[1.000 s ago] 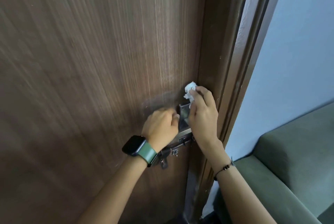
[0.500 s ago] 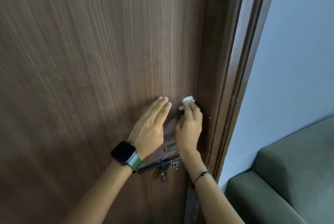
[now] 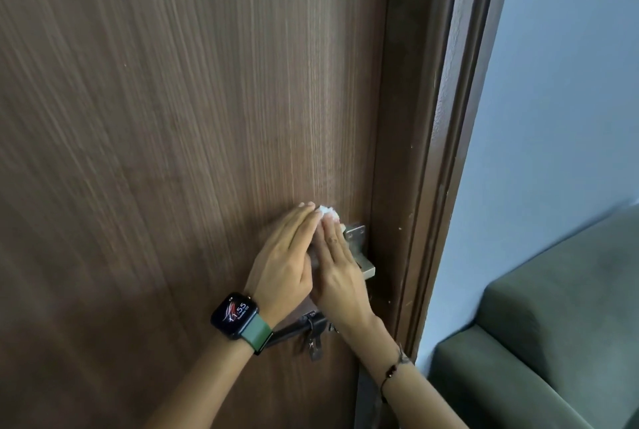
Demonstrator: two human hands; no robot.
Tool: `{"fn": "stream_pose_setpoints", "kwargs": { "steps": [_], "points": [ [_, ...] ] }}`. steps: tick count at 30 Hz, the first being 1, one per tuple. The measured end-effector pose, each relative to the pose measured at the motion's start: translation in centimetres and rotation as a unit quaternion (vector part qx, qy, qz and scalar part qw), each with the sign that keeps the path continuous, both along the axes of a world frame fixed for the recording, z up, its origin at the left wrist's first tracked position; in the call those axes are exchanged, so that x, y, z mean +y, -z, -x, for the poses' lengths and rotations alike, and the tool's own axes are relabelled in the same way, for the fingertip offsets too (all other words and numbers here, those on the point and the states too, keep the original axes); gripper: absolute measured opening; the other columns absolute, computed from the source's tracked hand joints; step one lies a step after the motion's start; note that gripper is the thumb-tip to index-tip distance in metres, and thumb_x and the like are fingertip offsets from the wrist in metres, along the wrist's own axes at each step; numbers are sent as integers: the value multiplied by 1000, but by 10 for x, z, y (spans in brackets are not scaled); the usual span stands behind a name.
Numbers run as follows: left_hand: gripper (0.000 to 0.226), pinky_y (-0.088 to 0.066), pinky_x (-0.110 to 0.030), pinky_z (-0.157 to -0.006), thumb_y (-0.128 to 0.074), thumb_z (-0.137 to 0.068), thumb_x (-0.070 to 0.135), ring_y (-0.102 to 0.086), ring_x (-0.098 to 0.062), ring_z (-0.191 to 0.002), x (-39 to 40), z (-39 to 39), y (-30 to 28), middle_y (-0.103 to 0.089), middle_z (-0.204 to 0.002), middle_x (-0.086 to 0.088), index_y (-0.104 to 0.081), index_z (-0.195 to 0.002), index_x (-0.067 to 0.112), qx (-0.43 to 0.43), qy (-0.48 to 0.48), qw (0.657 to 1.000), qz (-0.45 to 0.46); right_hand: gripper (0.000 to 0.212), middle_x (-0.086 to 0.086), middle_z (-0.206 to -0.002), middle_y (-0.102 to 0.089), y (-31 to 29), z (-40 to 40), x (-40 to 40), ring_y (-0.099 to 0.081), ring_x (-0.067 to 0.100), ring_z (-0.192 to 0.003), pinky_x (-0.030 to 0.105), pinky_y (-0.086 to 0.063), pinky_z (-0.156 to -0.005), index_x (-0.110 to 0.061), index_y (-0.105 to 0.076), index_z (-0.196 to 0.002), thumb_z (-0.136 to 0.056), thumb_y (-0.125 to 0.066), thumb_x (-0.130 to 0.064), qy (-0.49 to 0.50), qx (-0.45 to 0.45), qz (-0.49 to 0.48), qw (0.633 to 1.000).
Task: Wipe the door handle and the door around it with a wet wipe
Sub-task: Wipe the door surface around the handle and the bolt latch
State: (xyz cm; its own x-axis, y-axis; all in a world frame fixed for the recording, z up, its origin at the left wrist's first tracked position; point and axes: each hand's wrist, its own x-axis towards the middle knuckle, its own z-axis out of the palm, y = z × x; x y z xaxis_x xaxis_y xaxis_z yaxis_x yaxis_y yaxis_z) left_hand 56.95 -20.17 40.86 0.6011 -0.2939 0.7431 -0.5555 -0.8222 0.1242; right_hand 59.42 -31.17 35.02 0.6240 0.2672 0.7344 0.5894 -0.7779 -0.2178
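Observation:
The brown wood-grain door [image 3: 193, 124] fills most of the view. My right hand [image 3: 340, 273] presses a crumpled white wet wipe [image 3: 328, 212] against the door just above and left of the silver lock plate [image 3: 358, 238]; only the wipe's top shows past my fingertips. My left hand [image 3: 285, 259], with a smartwatch on a green strap, lies flat on the door beside the right hand, fingers together and touching the wipe's edge. The dark lever handle [image 3: 297, 326] with hanging keys [image 3: 314, 345] shows below both wrists.
The dark brown door frame [image 3: 439, 152] runs down the right of the door. A light blue wall [image 3: 553, 117] stands beyond it. A grey-green sofa [image 3: 539, 342] sits at the lower right, close to the frame.
My left hand let go of the lock plate and now lies flat on the door. My right hand slid the wipe left off the plate onto the door panel, uncovering the plate.

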Motion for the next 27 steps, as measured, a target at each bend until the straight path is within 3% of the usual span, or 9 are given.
{"fn": "stream_pose_setpoints", "kwargs": {
  "steps": [2, 5, 9, 15, 18, 20, 24, 27],
  "points": [
    [49, -30, -33, -108, -29, -79, 3, -43, -24, -125, 6, 2, 3, -53, -130, -17, -47, -125, -1, -2, 2, 1000, 10, 62, 29, -147, -28, -7, -14, -11, -23, 38, -138, 52, -28, -111, 9, -31, -139, -80, -51, 5, 27, 10, -22, 999],
    [48, -36, -35, -105, -32, -79, -1, -45, -24, -125, 15, 5, 8, -54, -129, -16, -48, -125, -1, 2, -8, 1000, 12, 72, 21, -155, -4, -28, -34, -23, 3, 21, -143, 40, -10, -119, 2, -8, -146, -85, -45, 2, 65, 58, -117, 989],
    [47, -40, -43, -101, -38, -78, -6, -47, -27, -123, 15, 8, 9, -55, -128, -17, -49, -123, -2, 1, -19, 1000, 4, 70, 21, -155, 5, -1, -22, -10, 14, 22, -141, 37, 2, -118, 1, 5, -145, -94, -41, -18, 104, 84, -81, 988],
    [48, -39, -42, -101, -32, -79, 2, -48, -27, -122, 13, 11, 4, -56, -127, -17, -50, -123, -3, -9, -13, 1000, -25, 64, 18, -155, 2, -5, -26, -10, 11, 19, -142, 34, 5, -117, 0, -1, -146, -95, -28, -29, 95, 115, -124, 981],
    [48, -38, -38, -103, -32, -79, 3, -47, -26, -122, 13, 13, 6, -56, -127, -17, -50, -123, -2, -5, -18, 1000, -15, 64, 17, -153, 4, 15, -4, 9, 6, 29, -143, 40, 1, -119, -1, -3, -145, -93, -22, -33, 44, 83, -40, 995],
    [48, -35, -34, -105, -31, -79, 2, -46, -25, -123, 15, 16, 9, -55, -128, -16, -50, -123, -2, -1, -10, 1000, -7, 62, 21, -153, -7, 15, -7, 3, -4, 33, -143, 41, -3, -119, 1, -13, -145, -93, -22, -32, 59, 59, -10, 996],
    [49, -26, -30, -110, -32, -79, 0, -43, -22, -126, 25, 21, 13, -53, -130, -14, -49, -125, -1, 4, -17, 1000, 9, 64, 24, -154, -6, -17, -24, -2, 0, 29, -145, 39, -2, -119, 3, -10, -145, -91, -26, -28, 112, 113, -138, 978],
    [48, -26, -30, -110, -32, -79, 0, -44, -22, -125, 28, 22, 15, -53, -128, -15, -50, -123, -2, 0, -21, 999, 26, 63, 30, -148, -17, 5, 3, 29, -15, 42, -139, 50, -11, -117, 10, -23, -140, -90, -29, -27, 63, 82, -51, 993]
  ]
}}
